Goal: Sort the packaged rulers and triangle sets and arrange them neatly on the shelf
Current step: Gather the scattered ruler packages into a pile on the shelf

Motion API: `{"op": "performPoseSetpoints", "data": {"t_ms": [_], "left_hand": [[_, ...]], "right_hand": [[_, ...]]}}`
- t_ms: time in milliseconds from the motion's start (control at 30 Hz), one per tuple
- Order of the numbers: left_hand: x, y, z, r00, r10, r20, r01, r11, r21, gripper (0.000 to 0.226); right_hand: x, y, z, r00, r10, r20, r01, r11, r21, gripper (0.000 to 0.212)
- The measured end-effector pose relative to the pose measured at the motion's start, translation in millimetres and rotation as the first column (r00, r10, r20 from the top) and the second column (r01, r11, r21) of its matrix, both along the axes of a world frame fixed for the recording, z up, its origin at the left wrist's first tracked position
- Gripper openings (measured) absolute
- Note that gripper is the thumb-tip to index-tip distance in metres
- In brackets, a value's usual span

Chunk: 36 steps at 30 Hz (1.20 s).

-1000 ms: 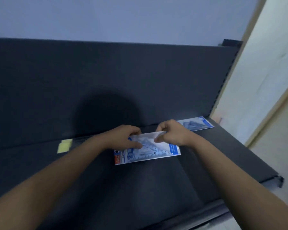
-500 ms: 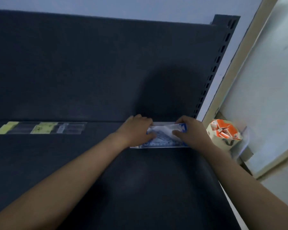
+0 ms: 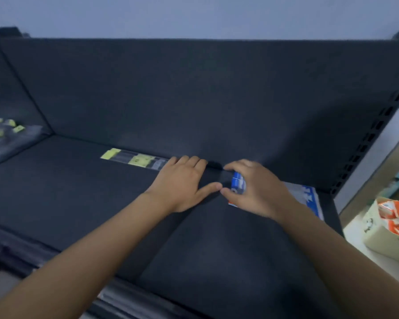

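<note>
A blue-and-white triangle set package [image 3: 309, 196] lies flat at the back right of the dark shelf [image 3: 67, 192]. My right hand [image 3: 256, 189] rests on its left end, thumb and fingers curled round that edge. My left hand [image 3: 182, 183] lies flat on the bare shelf just left of it, fingers straight, thumb almost touching the right thumb. A clear ruler package with yellow labels [image 3: 134, 158] lies along the back panel, its right end by my left fingertips.
More packages with yellow labels [image 3: 2, 132] are piled on the neighbouring shelf at far left. A beige box of orange packets [image 3: 387, 229] stands off the shelf's right end. A perforated upright [image 3: 378, 134] bounds the shelf on the right.
The view swung left and widened. My left hand came off the triangle set package and now lies on the bare shelf. My right hand stays on the package's left end.
</note>
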<state>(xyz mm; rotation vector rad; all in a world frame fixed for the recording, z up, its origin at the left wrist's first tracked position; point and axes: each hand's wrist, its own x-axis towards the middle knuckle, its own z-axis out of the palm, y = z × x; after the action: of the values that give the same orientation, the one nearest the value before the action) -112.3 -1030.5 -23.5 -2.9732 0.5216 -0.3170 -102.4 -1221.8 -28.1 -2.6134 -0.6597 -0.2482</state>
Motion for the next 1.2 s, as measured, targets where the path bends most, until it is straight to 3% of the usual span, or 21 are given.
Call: {"op": "performPoseSetpoints", "data": {"t_ms": [267,433,633,833,1067,1200], "left_hand": [[-88.3,180.8,24.7,0.911,0.410,0.037,-0.411,0.907,0.087,0.098],[-146.7,318.2,31.1,0.822,0.570,0.002,-0.567,0.817,0.103,0.102],[-206.0,484.7,34.7,0.708,0.702,0.080,-0.706,0.699,0.116,0.098],[-206.2,595.2,25.4,0.710,0.703,0.046,-0.702,0.701,0.122,0.090],[-127.3,693.5,-0.4,0.750,0.658,0.068,-0.661,0.743,0.099,0.064],[-62.7,748.2,-15.1,0.782,0.622,0.030,-0.620,0.773,0.135,0.043]], "right_hand": [[-20.2,169.3,17.6,0.979,0.205,-0.007,-0.205,0.976,-0.072,0.061],[-55.8,289.1,21.9,0.935,0.346,-0.077,-0.354,0.926,-0.130,0.084],[-83.2,444.7,29.6,0.917,0.399,-0.018,-0.400,0.915,-0.054,0.076],[-77.0,555.6,21.3,0.911,0.400,-0.097,-0.405,0.913,-0.042,0.073],[-1.8,672.4,2.2,0.903,0.387,-0.186,-0.397,0.918,-0.015,0.060],[52.9,743.7,-10.6,0.882,0.413,-0.226,-0.373,0.906,0.199,0.049]]}}
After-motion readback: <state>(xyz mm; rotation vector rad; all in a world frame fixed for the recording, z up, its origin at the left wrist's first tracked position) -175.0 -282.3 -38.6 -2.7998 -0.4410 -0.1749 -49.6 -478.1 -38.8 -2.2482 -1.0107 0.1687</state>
